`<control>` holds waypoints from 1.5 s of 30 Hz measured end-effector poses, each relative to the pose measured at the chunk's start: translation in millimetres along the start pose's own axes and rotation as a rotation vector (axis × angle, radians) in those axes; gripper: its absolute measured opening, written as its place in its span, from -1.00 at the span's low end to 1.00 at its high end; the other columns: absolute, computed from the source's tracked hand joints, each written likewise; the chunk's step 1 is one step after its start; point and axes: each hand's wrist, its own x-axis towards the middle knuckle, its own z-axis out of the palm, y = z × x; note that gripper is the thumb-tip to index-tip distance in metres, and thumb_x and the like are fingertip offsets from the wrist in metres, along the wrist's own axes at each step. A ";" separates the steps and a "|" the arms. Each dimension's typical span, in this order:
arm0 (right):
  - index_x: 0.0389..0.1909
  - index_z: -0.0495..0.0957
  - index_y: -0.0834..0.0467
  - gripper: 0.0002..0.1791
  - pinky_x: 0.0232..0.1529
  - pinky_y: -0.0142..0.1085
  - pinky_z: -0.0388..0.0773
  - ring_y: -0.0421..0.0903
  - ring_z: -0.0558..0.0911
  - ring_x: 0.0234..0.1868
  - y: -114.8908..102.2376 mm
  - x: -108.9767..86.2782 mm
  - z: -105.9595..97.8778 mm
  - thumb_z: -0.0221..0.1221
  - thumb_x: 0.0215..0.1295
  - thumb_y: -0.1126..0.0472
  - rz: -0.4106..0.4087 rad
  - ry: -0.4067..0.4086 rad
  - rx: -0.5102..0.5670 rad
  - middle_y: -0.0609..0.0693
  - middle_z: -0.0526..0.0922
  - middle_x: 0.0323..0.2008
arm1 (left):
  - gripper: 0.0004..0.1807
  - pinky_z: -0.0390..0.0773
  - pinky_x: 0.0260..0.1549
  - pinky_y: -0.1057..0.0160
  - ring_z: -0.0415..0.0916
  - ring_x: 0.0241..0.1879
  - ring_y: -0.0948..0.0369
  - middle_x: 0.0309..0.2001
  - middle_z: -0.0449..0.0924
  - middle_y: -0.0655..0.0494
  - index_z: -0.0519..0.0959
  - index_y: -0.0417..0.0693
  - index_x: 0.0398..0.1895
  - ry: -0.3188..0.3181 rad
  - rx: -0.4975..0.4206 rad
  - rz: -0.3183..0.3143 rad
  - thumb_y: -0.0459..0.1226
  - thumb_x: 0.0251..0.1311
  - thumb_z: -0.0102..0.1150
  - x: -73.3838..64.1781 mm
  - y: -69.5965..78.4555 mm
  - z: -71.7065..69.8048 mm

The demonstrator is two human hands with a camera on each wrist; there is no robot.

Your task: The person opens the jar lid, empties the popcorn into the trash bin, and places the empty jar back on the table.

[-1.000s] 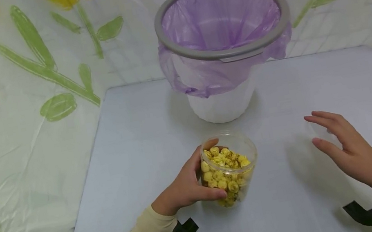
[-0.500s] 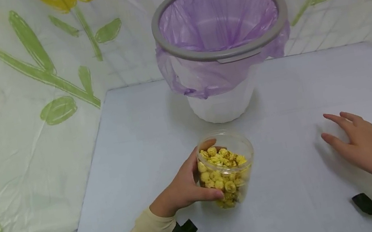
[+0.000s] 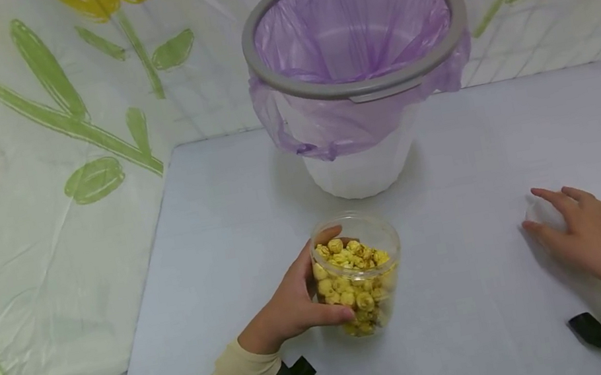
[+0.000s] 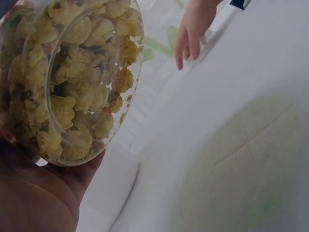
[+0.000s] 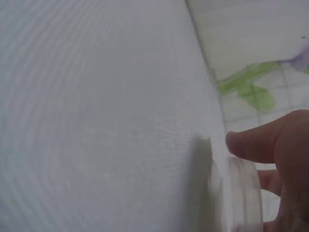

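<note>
My left hand grips a clear plastic tub around its left side, thumb in front and fingers behind. Yellow popcorn fills much of the tub, whose top is uncovered. In the left wrist view, the tub's round base shows up close, raised off the table and tilted. Over at the right, my right hand holds a clear plastic lid low over the table, between thumb and fingers. The right wrist view shows the lid's rim side-on beside the thumb.
Behind the tub stands a white bin with a grey ring and a purple bag folded over its rim. The pale table ends against a hanging sheet with painted flowers. Black straps circle both wrists.
My right hand has moved right and down toward the table, with the lid showing more clearly in it. My left hand and the popcorn tub have shifted slightly left in the view.
</note>
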 end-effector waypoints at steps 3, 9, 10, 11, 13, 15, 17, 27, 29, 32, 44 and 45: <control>0.50 0.24 0.29 -0.25 0.09 0.65 0.06 0.74 0.05 0.38 3.2 1.5 3.9 0.23 0.49 -0.04 -0.028 -0.001 -0.044 0.70 0.05 0.40 | 0.17 0.45 0.34 0.07 0.43 0.38 0.00 0.47 0.36 -0.04 0.08 0.10 0.66 0.001 0.002 0.002 0.05 0.07 0.61 -0.3 -0.4 -0.4; 0.51 0.25 0.24 -0.22 0.12 0.68 -0.09 0.70 -0.02 0.44 7.2 4.1 4.7 0.25 0.47 -0.09 -0.080 -0.014 -0.068 0.66 0.00 0.44 | 0.18 0.41 0.37 0.04 0.42 0.39 0.00 0.46 0.37 -0.03 0.09 0.10 0.66 0.006 0.009 0.009 0.03 0.05 0.62 -0.9 -0.6 -1.2; 0.53 0.23 0.24 -0.19 0.13 0.70 -0.12 0.72 -0.05 0.45 7.7 4.2 3.8 0.25 0.46 -0.10 -0.079 -0.027 -0.068 0.66 -0.02 0.45 | 0.17 0.41 0.37 0.05 0.42 0.39 0.00 0.46 0.37 -0.04 0.09 0.10 0.66 0.006 0.010 0.010 0.03 0.05 0.62 -0.9 -0.8 -1.3; 0.56 0.20 0.23 -0.16 0.15 0.71 -0.17 0.73 -0.09 0.47 8.0 3.9 2.5 0.25 0.46 -0.12 -0.074 -0.043 -0.070 0.67 -0.05 0.46 | 0.17 0.40 0.37 0.05 0.41 0.39 0.00 0.46 0.37 -0.04 0.09 0.09 0.66 0.005 0.010 0.010 0.02 0.06 0.62 -0.7 -1.0 -1.5; 0.60 0.13 0.20 -0.08 0.17 0.73 -0.24 0.75 -0.15 0.47 8.2 3.1 -0.5 0.27 0.44 -0.15 -0.071 -0.065 -0.083 0.68 -0.09 0.47 | 0.16 0.40 0.37 0.06 0.42 0.39 0.01 0.46 0.37 -0.03 0.09 0.09 0.66 0.001 0.013 0.010 0.02 0.07 0.61 -0.6 -1.5 -2.0; 0.63 0.07 0.17 -0.01 0.17 0.74 -0.26 0.78 -0.15 0.45 5.7 4.1 -4.0 0.30 0.40 -0.18 -0.081 -0.064 -0.103 0.70 -0.09 0.47 | 0.16 0.41 0.37 0.08 0.42 0.39 0.01 0.46 0.37 -0.03 0.09 0.10 0.66 0.001 0.018 0.011 0.02 0.07 0.61 -0.8 -1.9 -3.0; 0.64 0.05 0.15 0.04 0.18 0.73 -0.22 0.78 -0.11 0.45 1.4 6.0 -8.4 0.34 0.35 -0.18 -0.111 -0.033 -0.118 0.70 -0.05 0.46 | 0.16 0.42 0.36 0.09 0.42 0.39 0.01 0.46 0.37 -0.02 0.10 0.11 0.66 0.003 0.024 0.013 0.02 0.06 0.62 -0.8 -2.4 -3.8; 0.63 0.12 0.19 0.02 0.32 0.60 -0.17 0.66 0.04 0.49 -46.3 21.4 -36.3 0.46 0.26 0.08 -0.287 0.056 0.049 0.59 0.09 0.49 | 0.19 0.43 0.35 0.04 0.44 0.37 0.03 0.45 0.40 -0.01 0.11 0.11 0.65 0.027 0.010 -0.003 0.08 0.02 0.63 3.2 -2.3 -5.9; 0.65 0.10 0.16 0.05 0.35 0.59 -0.16 0.63 0.02 0.51 -57.0 25.0 -42.5 0.47 0.25 0.10 -0.311 0.046 0.084 0.57 0.08 0.51 | 0.20 0.43 0.35 0.02 0.43 0.38 0.03 0.45 0.40 0.00 0.11 0.13 0.65 0.028 0.001 -0.009 0.09 0.00 0.64 3.8 -1.9 -5.6; 0.67 0.08 0.13 0.08 0.39 0.57 -0.16 0.59 0.01 0.54 -73.0 30.2 -53.3 0.48 0.23 0.12 -0.346 0.023 0.134 0.52 0.06 0.55 | 0.20 0.43 0.35 0.03 0.42 0.39 0.04 0.45 0.39 0.01 0.12 0.15 0.65 0.027 -0.007 -0.018 0.09 0.00 0.65 3.2 -1.8 -5.1; 0.69 0.04 0.06 0.11 0.56 0.01 0.12 0.35 0.17 0.54 -126.2 45.6 -99.9 0.48 0.21 0.27 -0.450 0.142 0.186 0.34 0.18 0.57 | 0.18 0.45 0.34 0.06 0.42 0.39 0.04 0.47 0.38 0.04 0.12 0.21 0.65 0.037 0.016 -0.016 0.03 0.01 0.66 -0.5 -1.6 -11.4; 0.70 0.05 0.05 0.11 0.54 -0.18 0.14 0.30 0.19 0.55 -129.1 46.7 -104.0 0.47 0.21 0.30 -0.459 0.169 0.187 0.30 0.19 0.57 | 0.18 0.45 0.33 0.06 0.42 0.38 0.03 0.47 0.37 0.03 0.12 0.20 0.65 0.039 0.017 -0.011 0.01 0.01 0.66 -0.9 -1.1 -12.3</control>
